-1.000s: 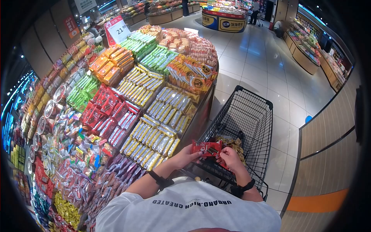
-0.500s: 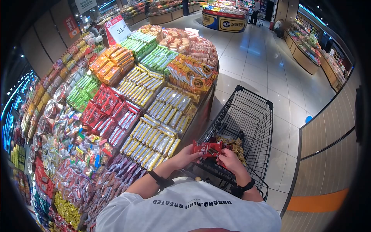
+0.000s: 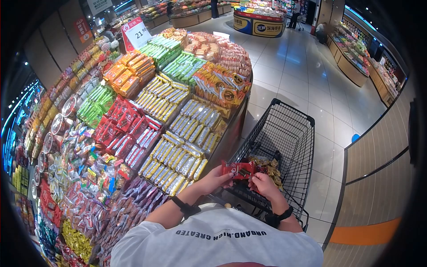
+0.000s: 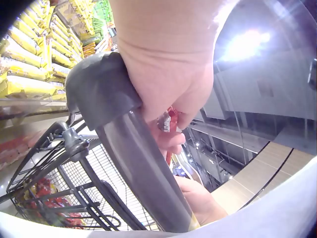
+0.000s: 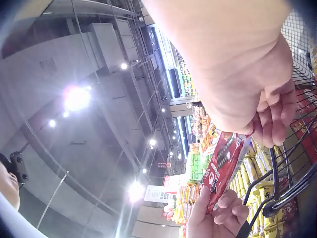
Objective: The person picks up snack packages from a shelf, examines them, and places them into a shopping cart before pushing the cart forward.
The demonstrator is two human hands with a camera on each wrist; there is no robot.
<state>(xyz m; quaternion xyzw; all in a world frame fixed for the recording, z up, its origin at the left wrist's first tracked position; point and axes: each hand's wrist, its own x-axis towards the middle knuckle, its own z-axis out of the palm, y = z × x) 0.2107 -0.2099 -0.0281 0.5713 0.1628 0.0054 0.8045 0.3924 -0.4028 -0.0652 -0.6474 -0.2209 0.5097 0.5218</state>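
Between both hands is a small red snack packet (image 3: 238,170) with a dark printed picture, held over the near end of a shopping cart (image 3: 289,133). My left hand (image 3: 218,179) grips the packet's left end, thumb on top, as the right wrist view also shows. At the opposite end my right hand (image 3: 265,184) pinches the wrapper with curled fingers (image 5: 272,119). Close beneath the left hand, in the left wrist view, runs the cart's dark handle (image 4: 141,158). Inside the cart lie several gold and red packets (image 3: 271,168).
At the left stands a large display (image 3: 229,133) heaped with wrapped snacks, including red packets (image 3: 118,122) and yellow-silver bars (image 3: 173,160). A price sign (image 3: 135,34) rises behind. Tiled floor (image 3: 284,75) stretches ahead, with a wood-look counter (image 3: 378,178) at the right.
My right hand has turned slightly at the packet's right end and its fingers have drawn in. The packet has tilted a little. My left hand keeps its grip, and the cart has stayed put.
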